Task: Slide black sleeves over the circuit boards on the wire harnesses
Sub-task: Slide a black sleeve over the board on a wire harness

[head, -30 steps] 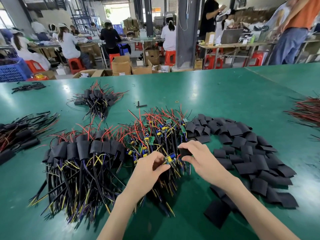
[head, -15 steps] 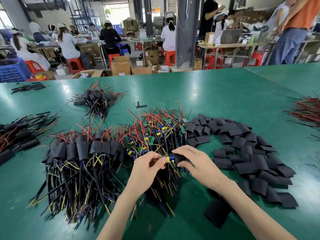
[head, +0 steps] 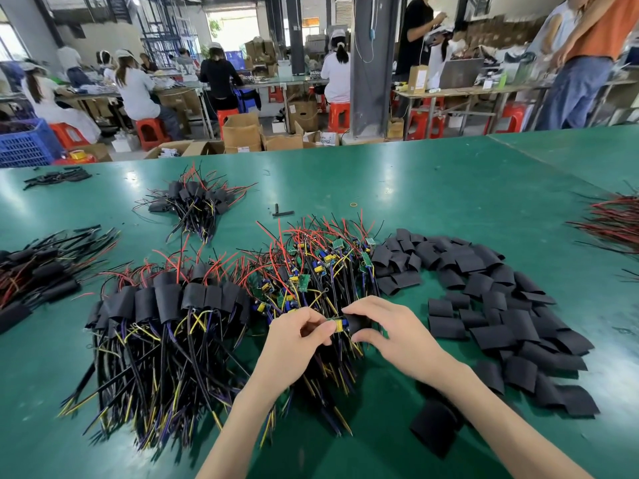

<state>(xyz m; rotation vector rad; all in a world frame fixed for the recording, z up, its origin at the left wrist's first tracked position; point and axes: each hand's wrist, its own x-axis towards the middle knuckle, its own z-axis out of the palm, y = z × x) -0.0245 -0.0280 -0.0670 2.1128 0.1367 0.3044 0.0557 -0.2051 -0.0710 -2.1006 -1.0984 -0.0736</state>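
A single loose black sleeve lay nearest on the green table, partly under the right forearm. Just beyond it, the left hand pinched a small circuit board with its yellow part showing. The right hand pinched a black sleeve, fingers curled round it. The sleeve's open end met the board's end; how far it had gone on could not be told, as the fingers covered the join. Both hands worked above the heap of bare harnesses, whose red, yellow and black wires spread under the wrists. Left of the heap lay a row of sleeved harnesses; right of it, a wide scatter of empty sleeves. Farther off sat a smaller sleeved bundle, another bundle at the left edge, and red wires at the right edge. Beyond the table, people sat at benches on red stools. A second earlier the hands were apart, with board and sleeve separate; since then they had closed together.
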